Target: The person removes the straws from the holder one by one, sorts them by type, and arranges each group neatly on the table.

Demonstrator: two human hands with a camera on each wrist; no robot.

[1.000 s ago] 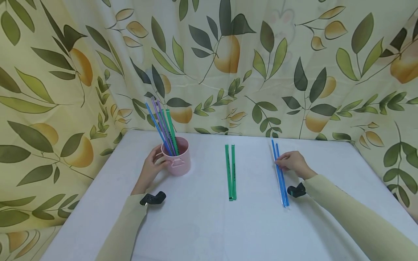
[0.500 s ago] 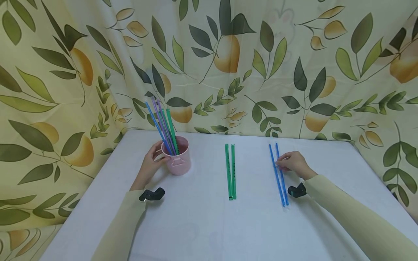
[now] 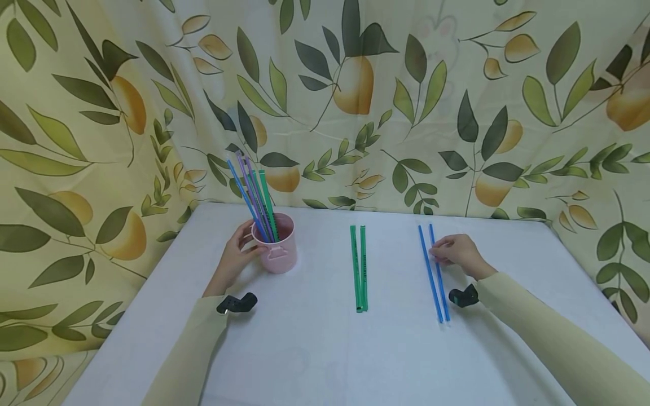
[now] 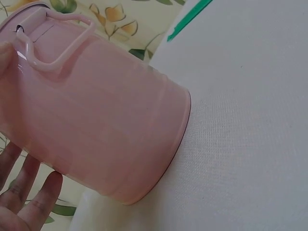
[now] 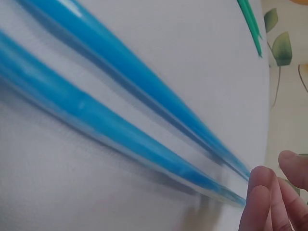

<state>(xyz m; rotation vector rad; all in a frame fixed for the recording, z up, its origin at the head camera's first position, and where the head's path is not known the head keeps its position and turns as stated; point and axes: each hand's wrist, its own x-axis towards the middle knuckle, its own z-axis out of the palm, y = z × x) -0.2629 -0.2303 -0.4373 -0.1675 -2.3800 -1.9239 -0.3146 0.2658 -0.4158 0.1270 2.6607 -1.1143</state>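
The left arm extends from the near left, and the left hand grips with curved fingers on the far side, slightly apart, and thumb on the near side. The right arm slants in from the near right, the right hand back upward, bent fingers pointing left, two tips close together.

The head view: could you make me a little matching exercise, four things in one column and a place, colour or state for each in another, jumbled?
Column one:
1. Cup
2. Left hand
3. Right hand
4. Purple straws

Column two:
A. at the blue straws on the table
B. leaning inside something
C. pink
D. holding something round

Right pairs: 1-C, 2-D, 3-A, 4-B.
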